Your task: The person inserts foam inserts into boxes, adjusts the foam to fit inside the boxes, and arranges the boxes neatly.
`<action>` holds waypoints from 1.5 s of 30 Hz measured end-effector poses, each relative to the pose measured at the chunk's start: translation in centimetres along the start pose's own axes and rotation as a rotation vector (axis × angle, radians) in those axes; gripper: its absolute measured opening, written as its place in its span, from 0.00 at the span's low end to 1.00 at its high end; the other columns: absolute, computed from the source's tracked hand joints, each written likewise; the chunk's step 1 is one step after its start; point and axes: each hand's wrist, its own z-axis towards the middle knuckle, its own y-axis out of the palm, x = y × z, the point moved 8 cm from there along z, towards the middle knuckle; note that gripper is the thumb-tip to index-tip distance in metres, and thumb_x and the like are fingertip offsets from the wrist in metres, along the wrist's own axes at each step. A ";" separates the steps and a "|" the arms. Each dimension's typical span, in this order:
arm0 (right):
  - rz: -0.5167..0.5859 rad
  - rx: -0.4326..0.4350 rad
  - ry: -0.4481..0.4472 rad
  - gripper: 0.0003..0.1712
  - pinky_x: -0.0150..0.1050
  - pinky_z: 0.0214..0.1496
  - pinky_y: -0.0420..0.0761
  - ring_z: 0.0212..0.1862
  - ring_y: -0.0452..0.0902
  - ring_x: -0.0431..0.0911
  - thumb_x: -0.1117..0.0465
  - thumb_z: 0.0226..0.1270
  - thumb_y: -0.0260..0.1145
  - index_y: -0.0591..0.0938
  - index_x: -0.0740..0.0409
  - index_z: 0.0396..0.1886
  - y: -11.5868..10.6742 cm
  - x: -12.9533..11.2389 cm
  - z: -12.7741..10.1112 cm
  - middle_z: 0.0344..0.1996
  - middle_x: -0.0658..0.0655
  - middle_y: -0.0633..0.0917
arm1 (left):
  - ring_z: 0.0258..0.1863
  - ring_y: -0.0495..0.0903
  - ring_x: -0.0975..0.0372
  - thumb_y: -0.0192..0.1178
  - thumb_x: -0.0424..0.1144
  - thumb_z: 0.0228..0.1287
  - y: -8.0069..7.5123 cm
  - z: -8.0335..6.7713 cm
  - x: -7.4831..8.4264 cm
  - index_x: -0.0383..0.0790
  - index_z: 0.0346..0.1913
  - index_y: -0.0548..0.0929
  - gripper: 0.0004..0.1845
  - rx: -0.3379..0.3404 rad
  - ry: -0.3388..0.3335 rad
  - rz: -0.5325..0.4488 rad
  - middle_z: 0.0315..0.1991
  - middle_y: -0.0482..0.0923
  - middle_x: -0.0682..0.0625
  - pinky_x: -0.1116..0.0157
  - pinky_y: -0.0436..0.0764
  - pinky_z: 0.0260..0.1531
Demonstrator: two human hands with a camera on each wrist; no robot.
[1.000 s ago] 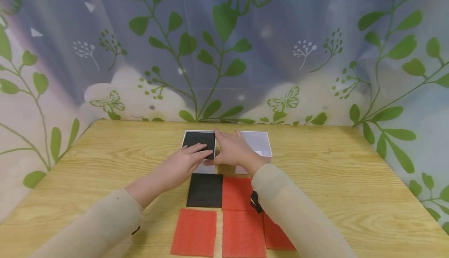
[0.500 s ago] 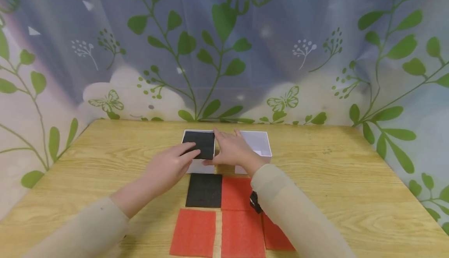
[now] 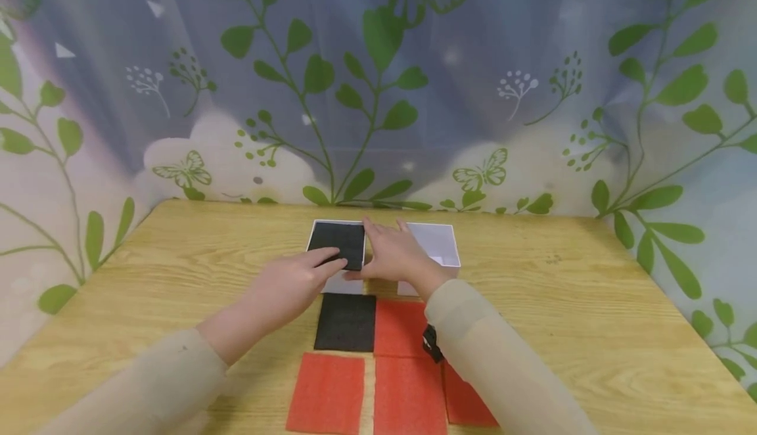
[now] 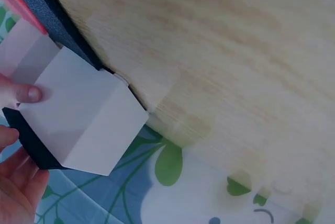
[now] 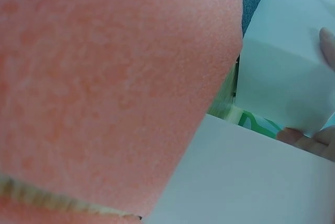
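Wooden table (image 3: 591, 330); right hand (image 3: 395, 256) hides the white boxes' (image 3: 440, 248) gap.

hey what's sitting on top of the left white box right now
A black foam square lies on the left white box, covering its opening. The left hand touches its near edge with its fingertips; the right hand rests beside it. Whatever lies inside, under the square, is hidden.
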 end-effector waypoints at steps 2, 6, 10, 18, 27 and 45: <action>0.003 0.002 -0.003 0.67 0.54 0.70 0.37 0.67 0.61 0.48 0.24 0.44 0.62 0.47 0.56 0.74 -0.1 0.0 0.0 0.70 0.53 0.60 | 0.37 0.84 0.58 0.69 0.31 0.50 0.1 0.2 0.0 0.40 0.51 0.82 0.21 -0.002 -0.002 -0.005 0.49 0.79 0.44 0.67 0.82 0.27; 0.014 0.004 -0.012 0.67 0.54 0.70 0.37 0.67 0.61 0.48 0.24 0.44 0.62 0.47 0.56 0.74 -0.1 -0.2 0.0 0.70 0.53 0.59 | 0.38 0.83 0.58 0.70 0.30 0.49 0.0 0.2 -0.2 0.39 0.49 0.83 0.20 0.011 -0.013 -0.031 0.48 0.80 0.44 0.66 0.82 0.29; 0.028 0.001 -0.015 0.67 0.55 0.70 0.36 0.67 0.61 0.48 0.23 0.44 0.61 0.47 0.57 0.74 0.2 -0.3 0.0 0.70 0.54 0.59 | 0.38 0.83 0.58 0.70 0.29 0.48 -0.1 0.1 -0.1 0.38 0.47 0.84 0.19 0.028 -0.008 -0.046 0.46 0.81 0.45 0.65 0.82 0.28; 0.029 0.013 -0.014 0.68 0.54 0.70 0.36 0.67 0.60 0.48 0.23 0.43 0.61 0.48 0.57 0.74 0.4 0.2 0.0 0.69 0.54 0.60 | 0.37 0.83 0.59 0.69 0.28 0.49 0.4 0.6 -0.3 0.39 0.47 0.84 0.19 0.009 -0.049 -0.060 0.46 0.80 0.46 0.65 0.81 0.27; 0.032 0.017 -0.025 0.68 0.55 0.70 0.35 0.67 0.61 0.47 0.23 0.43 0.61 0.48 0.57 0.74 0.3 0.4 0.1 0.69 0.54 0.61 | 0.42 0.82 0.58 0.66 0.28 0.53 1.4 1.2 -1.0 0.40 0.48 0.84 0.17 -0.035 -0.095 -0.081 0.47 0.80 0.46 0.65 0.82 0.29; 0.017 0.006 -0.027 0.67 0.54 0.70 0.35 0.67 0.60 0.48 0.23 0.44 0.60 0.48 0.58 0.74 0.1 0.2 0.1 0.69 0.56 0.62 | 0.44 0.81 0.58 0.65 0.28 0.54 2.0 1.7 -1.6 0.40 0.48 0.84 0.16 -0.092 -0.124 -0.090 0.48 0.80 0.46 0.65 0.81 0.26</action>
